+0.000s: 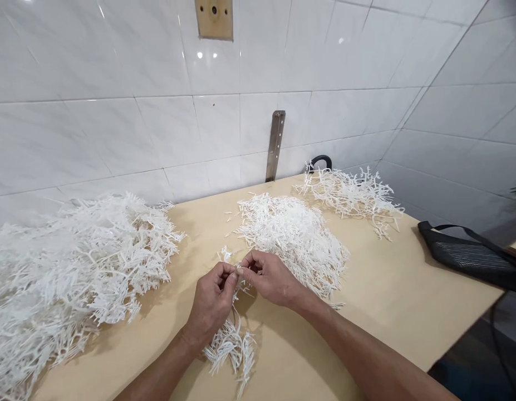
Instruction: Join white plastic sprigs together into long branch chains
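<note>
My left hand (215,298) and my right hand (268,277) meet over the table, thumbs and forefingers pinched close together. Between them is a white branched plastic sprig (227,253), mostly hidden by the fingers; a few of its tips stick out above and below. Under my left wrist lies a small bunch of similar white branched pieces (230,345). A heap of short loose white pieces (293,239) lies just beyond my right hand. To the left spreads a large pile of white branched sprigs (94,262).
Bare white branching stems (352,192) lie at the back right, with a black curved handle (322,161) behind them. A black mesh bag (470,253) rests on the right edge of the tan tabletop (391,295). A slotted metal strip (276,146) stands against the tiled wall.
</note>
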`<state>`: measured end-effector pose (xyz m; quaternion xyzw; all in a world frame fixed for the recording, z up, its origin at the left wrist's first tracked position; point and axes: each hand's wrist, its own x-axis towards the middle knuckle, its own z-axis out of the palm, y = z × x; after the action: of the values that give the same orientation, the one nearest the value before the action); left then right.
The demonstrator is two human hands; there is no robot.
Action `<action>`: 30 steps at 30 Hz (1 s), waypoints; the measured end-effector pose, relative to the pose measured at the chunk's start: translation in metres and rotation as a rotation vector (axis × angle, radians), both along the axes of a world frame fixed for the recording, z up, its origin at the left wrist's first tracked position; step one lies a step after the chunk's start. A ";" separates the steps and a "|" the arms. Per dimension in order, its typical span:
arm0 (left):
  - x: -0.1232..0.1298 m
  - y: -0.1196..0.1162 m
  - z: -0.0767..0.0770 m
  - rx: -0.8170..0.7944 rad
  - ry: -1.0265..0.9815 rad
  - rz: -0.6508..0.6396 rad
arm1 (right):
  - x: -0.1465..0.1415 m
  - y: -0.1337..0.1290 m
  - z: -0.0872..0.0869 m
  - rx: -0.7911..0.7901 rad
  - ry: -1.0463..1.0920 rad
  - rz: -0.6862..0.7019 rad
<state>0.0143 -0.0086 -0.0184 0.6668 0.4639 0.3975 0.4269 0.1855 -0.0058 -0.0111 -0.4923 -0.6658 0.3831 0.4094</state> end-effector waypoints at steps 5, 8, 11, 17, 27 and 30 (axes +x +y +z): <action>-0.001 0.001 -0.001 0.010 0.020 0.004 | -0.003 0.001 -0.002 -0.051 0.047 -0.023; -0.001 0.002 -0.002 0.008 0.029 0.004 | -0.002 0.001 -0.003 -0.036 0.034 -0.026; -0.001 0.002 -0.001 0.003 0.028 -0.001 | -0.001 0.000 -0.004 0.021 -0.045 -0.047; 0.001 0.002 -0.001 -0.023 0.017 -0.011 | 0.001 -0.001 -0.007 0.068 -0.091 -0.027; 0.000 0.003 0.004 -0.098 -0.171 0.018 | 0.004 0.003 -0.015 -0.272 0.296 0.075; 0.000 0.002 0.004 -0.098 -0.175 0.023 | 0.004 0.003 -0.013 -0.254 0.310 0.074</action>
<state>0.0148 -0.0065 -0.0142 0.6027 0.4512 0.4359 0.4932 0.1892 -0.0029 -0.0241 -0.4505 -0.5588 0.5499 0.4271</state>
